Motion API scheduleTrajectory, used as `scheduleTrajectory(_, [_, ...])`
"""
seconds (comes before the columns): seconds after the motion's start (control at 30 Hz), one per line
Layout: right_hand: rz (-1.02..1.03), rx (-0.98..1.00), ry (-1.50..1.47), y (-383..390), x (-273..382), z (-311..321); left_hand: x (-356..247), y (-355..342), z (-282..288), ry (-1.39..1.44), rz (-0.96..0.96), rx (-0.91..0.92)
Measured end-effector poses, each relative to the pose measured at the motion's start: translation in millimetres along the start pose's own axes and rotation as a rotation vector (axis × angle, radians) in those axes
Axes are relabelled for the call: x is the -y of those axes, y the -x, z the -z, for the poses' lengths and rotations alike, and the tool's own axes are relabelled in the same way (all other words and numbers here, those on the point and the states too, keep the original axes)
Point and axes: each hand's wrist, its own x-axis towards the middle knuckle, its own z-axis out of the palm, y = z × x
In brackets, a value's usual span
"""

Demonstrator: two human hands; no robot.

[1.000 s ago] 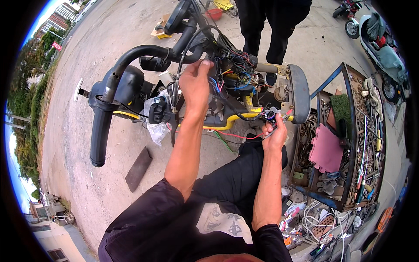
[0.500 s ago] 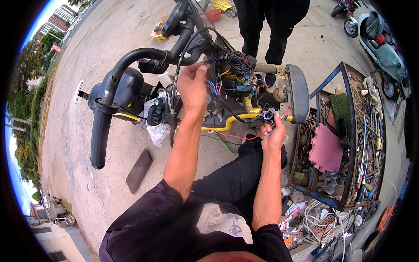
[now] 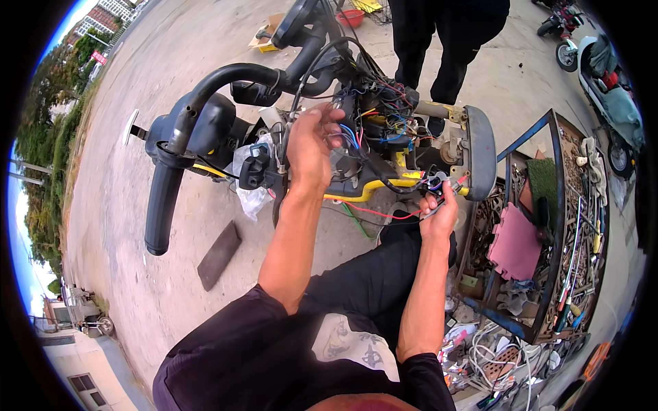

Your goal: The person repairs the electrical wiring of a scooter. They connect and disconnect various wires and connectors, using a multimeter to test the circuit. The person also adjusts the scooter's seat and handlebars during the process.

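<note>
A stripped scooter (image 3: 373,185) with a yellow frame stands across the view, with a black handlebar (image 3: 226,72) and a tangled wiring bundle (image 3: 380,113) exposed. My left hand (image 3: 312,151) is raised beside the blue and red wires below the handlebar, fingers loosely curled and apart, holding nothing that I can make out. My right hand (image 3: 439,219) grips a small wired metal part (image 3: 436,179) by the right end of the yellow frame, and a thin dark item crosses those fingers. A long red wire (image 3: 373,209) runs leftward from there.
A person in dark trousers (image 3: 452,41) stands beyond the scooter. At right sit a metal tray of tools (image 3: 552,123) with a pink mat (image 3: 514,243), heaped cables (image 3: 504,370) and parked scooters (image 3: 603,89). A dark slab (image 3: 219,257) lies on the concrete; a red basin (image 3: 351,19) is farther back.
My left hand's fingers have loosened and spread away from the wiring. My right hand keeps its grip. The whole view has shifted, with the scooter and tray now slightly farther right.
</note>
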Motion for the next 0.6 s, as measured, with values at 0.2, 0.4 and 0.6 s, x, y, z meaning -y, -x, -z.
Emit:
scheduleTrajectory(0.2, [-0.002, 0.022, -0.004, -2.0, -1.7, -0.6, 1.0, -0.7, 3.0, 0.062, 0.008, 0.026])
scheduleTrajectory(0.4, [0.003, 0.007, -0.004, -1.6, -1.4, -4.5, 5.7, 0.7, -5.2, -0.237, -0.349, -0.071])
scheduleTrajectory(0.6, [-0.002, -0.009, 0.008, -2.7, -3.0, -6.8, -4.3, 7.9, -16.1, -0.882, -0.605, -0.107])
